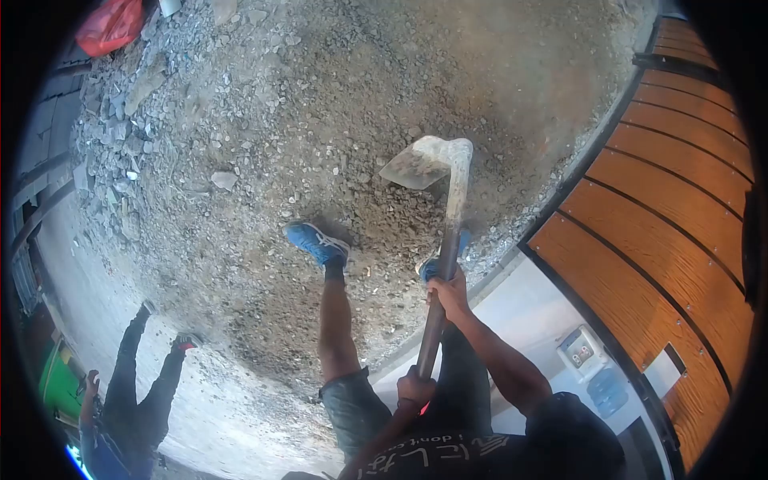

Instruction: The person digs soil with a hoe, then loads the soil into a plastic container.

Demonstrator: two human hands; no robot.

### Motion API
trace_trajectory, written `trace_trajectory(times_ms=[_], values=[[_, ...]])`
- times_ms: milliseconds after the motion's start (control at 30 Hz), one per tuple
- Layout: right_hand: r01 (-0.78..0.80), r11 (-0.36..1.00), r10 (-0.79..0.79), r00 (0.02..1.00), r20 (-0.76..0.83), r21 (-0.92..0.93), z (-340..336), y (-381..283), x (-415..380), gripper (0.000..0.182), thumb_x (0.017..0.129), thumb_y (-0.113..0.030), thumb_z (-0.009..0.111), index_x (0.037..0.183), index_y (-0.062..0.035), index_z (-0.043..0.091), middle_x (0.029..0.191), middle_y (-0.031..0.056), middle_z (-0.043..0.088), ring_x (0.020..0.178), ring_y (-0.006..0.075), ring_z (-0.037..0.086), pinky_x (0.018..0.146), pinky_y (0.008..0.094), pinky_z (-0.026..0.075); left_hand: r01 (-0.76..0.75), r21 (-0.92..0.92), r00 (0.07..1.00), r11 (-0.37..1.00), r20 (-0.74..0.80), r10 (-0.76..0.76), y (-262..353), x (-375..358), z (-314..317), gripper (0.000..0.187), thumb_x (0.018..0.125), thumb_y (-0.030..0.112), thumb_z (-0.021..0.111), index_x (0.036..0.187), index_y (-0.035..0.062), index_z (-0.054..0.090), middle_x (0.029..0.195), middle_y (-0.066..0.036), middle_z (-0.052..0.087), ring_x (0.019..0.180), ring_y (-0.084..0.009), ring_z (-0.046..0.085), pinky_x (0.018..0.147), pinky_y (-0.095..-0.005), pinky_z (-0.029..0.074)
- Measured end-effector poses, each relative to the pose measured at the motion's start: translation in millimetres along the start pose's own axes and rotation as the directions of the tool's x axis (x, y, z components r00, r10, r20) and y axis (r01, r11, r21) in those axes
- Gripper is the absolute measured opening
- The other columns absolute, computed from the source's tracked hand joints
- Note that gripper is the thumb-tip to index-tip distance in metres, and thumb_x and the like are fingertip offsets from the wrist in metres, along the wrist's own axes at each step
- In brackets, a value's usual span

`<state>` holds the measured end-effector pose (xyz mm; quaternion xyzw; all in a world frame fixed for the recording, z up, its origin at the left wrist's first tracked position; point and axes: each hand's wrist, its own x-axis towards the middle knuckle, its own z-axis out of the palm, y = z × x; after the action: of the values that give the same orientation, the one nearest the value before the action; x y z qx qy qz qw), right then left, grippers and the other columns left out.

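A hoe [454,192] with a long wooden handle slants up from my body, its pale, dirt-caked blade raised over the gravelly soil [376,210]. Further up the handle, near my right shoe, my right hand [450,294] is wrapped around it. Close to the handle's butt end and in front of my shorts, my left hand [416,388] is closed on the same handle. My blue shoe [316,242] stands on the loose dirt left of the blade; the other blue shoe [430,269] is partly hidden behind the handle.
Orange-brown wooden panels [640,216] in a dark frame run along the right. A water dispenser [584,352] stands beyond the pale wall edge. Broken stones [120,152] and a red bag [110,28] lie at upper left. Another person [140,392] stands on pale concrete at lower left.
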<state>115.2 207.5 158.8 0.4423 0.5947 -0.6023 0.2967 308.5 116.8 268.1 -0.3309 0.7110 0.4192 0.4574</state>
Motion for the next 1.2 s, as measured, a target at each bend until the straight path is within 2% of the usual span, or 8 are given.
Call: trace_trajectory(times_ms=[33,100,200,300,533,900,1000,1200], values=[[0.008,0.997,-0.011,0.999,0.04,0.078,-1,-19,21,0.052,0.072,0.004,0.06,0.119,-0.0018,0.038,0.065,0.0097,0.054,0.043,0.0195,0.054,0.039,0.0323,0.047,0.096,0.037,0.995,0.995,0.021,-0.097,28,20,-4,0.033,0.067,0.021,0.066,0.091,0.0012,0.058,0.077,-0.022,0.066,0.076,-0.0399,0.064,0.072,-0.0469,0.052],[-0.067,0.991,0.049,0.986,0.157,0.112,1,-70,88,0.046,0.071,0.002,0.061,0.112,-0.0017,0.04,0.06,0.0092,0.053,0.044,0.021,0.054,0.041,0.0357,0.048,-0.069,0.007,0.986,0.998,-0.151,0.07,75,75,-13,0.028,0.069,0.02,0.065,0.088,0.0019,0.055,0.077,-0.023,0.065,0.074,-0.041,0.064,0.069,-0.0486,0.051],[0.019,0.983,-0.081,0.938,0.338,0.182,43,-148,195,0.012,0.078,-0.012,0.06,0.073,-0.0041,0.052,0.067,0.0081,0.054,0.054,0.0195,0.056,0.056,0.0362,0.05,-0.141,0.141,0.951,0.98,-0.255,0.173,148,182,-69,0.031,0.071,0.018,0.067,0.092,0.0015,0.052,0.08,-0.024,0.065,0.074,-0.0427,0.064,0.069,-0.049,0.052],[0.025,0.99,-0.059,0.969,0.242,0.14,98,-164,268,0.009,0.078,-0.008,0.06,0.077,-0.002,0.053,0.069,0.0079,0.055,0.054,0.0186,0.054,0.056,0.035,0.05,-0.169,0.246,0.905,0.954,-0.344,0.249,173,252,-110,0.029,0.072,0.008,0.063,0.096,-0.0005,0.049,0.083,-0.024,0.064,0.075,-0.0415,0.065,0.068,-0.0483,0.053],[-0.278,0.956,0.282,0.959,0.03,-0.095,65,8,192,0.011,0.07,-0.005,0.064,0.076,0.0014,0.056,0.062,0.0087,0.054,0.049,0.0213,0.055,0.046,0.0389,0.047,0.073,0.102,0.983,0.992,-0.175,-0.054,21,175,-2,0.029,0.071,0.006,0.059,0.097,0.0003,0.046,0.082,-0.026,0.063,0.075,-0.0435,0.063,0.069,-0.0511,0.051],[-0.147,0.978,0.163,0.981,0.105,-0.149,13,39,22,0.045,0.07,0.003,0.06,0.11,-0.0007,0.042,0.062,0.0074,0.053,0.043,0.0181,0.054,0.038,0.0319,0.046,0.25,-0.111,0.968,0.962,0.009,-0.25,-35,18,67,0.027,0.075,0.016,0.057,0.095,-0.0006,0.051,0.079,-0.026,0.063,0.075,-0.0459,0.062,0.072,-0.0535,0.049],[-0.005,1.0,0.008,0.987,0.16,-0.021,72,-13,78,0.041,0.069,0.004,0.059,0.106,0.0022,0.042,0.061,0.009,0.052,0.043,0.02,0.054,0.038,0.0339,0.045,0.047,-0.078,0.96,0.996,-0.274,-0.066,-1,95,11,0.022,0.076,0.015,0.058,0.094,0.0033,0.051,0.079,-0.022,0.063,0.071,-0.0428,0.062,0.066,-0.0516,0.05],[0.157,0.985,-0.173,0.941,0.292,0.078,249,-160,248,0.01,0.078,-0.007,0.059,0.073,-0.0042,0.051,0.065,0.0064,0.05,0.052,0.0177,0.05,0.051,0.0335,0.047,-0.194,0.152,0.83,0.969,-0.501,0.245,104,289,-205,0.03,0.07,0.012,0.065,0.095,0.0015,0.05,0.082,-0.025,0.064,0.074,-0.0417,0.064,0.068,-0.05,0.052]])
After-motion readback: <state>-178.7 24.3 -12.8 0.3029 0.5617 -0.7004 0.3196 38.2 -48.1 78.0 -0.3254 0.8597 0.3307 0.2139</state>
